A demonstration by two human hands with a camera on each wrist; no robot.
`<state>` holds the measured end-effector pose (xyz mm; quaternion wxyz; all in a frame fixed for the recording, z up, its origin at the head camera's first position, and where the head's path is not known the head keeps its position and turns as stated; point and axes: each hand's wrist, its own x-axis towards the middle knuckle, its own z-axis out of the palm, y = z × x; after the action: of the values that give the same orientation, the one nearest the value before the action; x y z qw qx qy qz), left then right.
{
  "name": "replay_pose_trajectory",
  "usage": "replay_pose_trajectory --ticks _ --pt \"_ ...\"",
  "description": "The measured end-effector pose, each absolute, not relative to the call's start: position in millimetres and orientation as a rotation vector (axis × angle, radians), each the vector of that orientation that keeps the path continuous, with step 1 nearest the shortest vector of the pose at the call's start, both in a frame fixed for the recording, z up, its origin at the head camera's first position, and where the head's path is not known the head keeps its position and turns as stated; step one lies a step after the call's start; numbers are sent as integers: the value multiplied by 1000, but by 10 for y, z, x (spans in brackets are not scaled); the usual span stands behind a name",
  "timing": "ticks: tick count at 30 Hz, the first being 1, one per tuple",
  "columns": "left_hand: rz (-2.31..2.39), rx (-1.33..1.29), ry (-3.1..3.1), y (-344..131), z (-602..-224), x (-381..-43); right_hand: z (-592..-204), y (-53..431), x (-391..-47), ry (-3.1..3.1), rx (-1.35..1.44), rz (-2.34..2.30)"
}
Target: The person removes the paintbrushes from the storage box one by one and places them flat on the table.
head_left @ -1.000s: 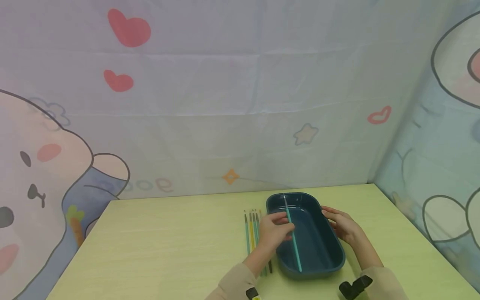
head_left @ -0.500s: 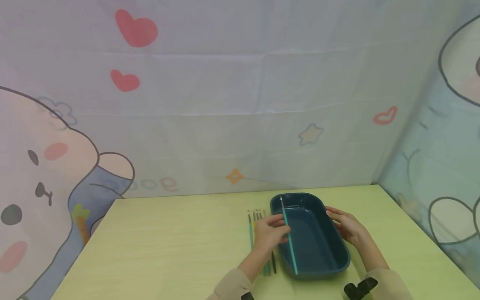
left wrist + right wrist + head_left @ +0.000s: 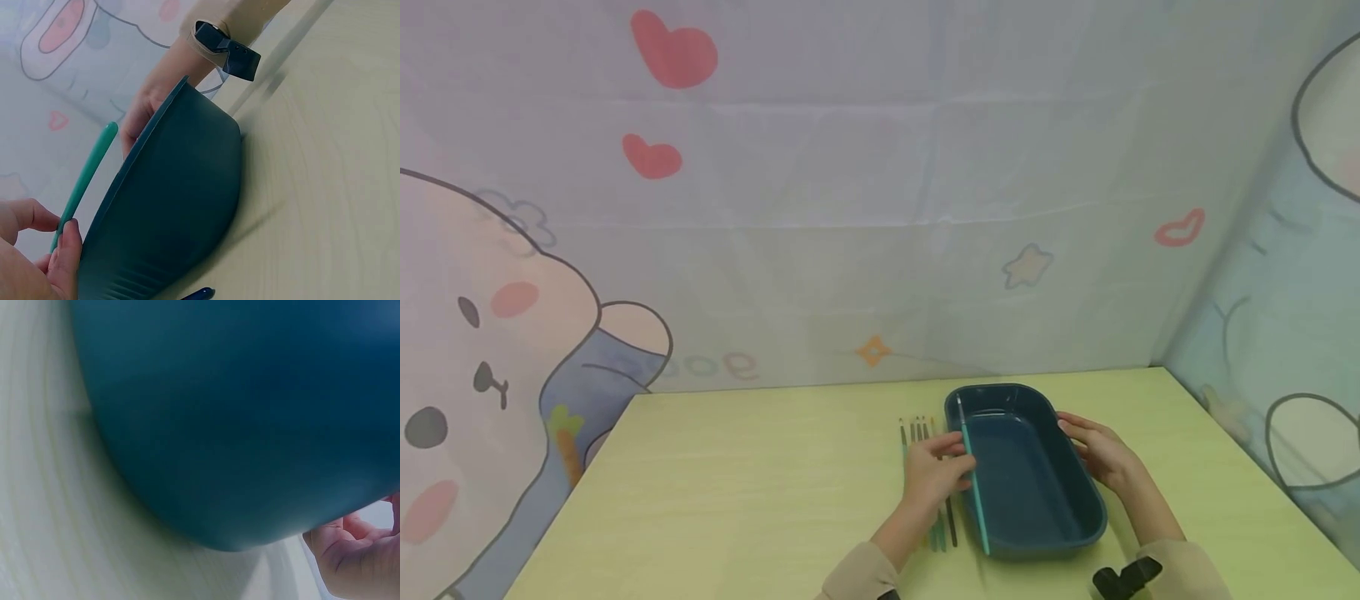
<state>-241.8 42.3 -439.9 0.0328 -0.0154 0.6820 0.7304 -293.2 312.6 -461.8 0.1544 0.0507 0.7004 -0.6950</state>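
Note:
My left hand (image 3: 931,479) pinches a slim turquoise paintbrush (image 3: 980,512) between thumb and fingers. Its bristle end points to the back, and it lies along the line of the left rim of a dark blue rectangular dish (image 3: 1030,492). In the left wrist view the handle (image 3: 90,172) stands apart from the dish wall (image 3: 181,181). On the opposite side, my right hand (image 3: 1101,454) holds the dish by its right rim, with the thumb partly hidden. Several more paintbrushes (image 3: 951,521) lie side by side left of the dish, partly covered by my left hand.
The pale yellow-green table (image 3: 737,483) extends left of the brushes and ends at a printed cloth backdrop (image 3: 820,250). Another cloth (image 3: 1277,333) hangs along the right side. Black wrist cameras (image 3: 1126,577) sit on both sleeves.
The paintbrush in my left hand has shifted left, from over the inside of the dish to its left rim. My right hand stays at the right rim. The head view has shifted slightly.

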Motion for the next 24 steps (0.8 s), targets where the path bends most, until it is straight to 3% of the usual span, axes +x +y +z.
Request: replay_pose_trajectory --ticks 24 --pt "2276 -130 2087 178 -4402 -2384 -4613 3130 -2927 2017 137 -1967"
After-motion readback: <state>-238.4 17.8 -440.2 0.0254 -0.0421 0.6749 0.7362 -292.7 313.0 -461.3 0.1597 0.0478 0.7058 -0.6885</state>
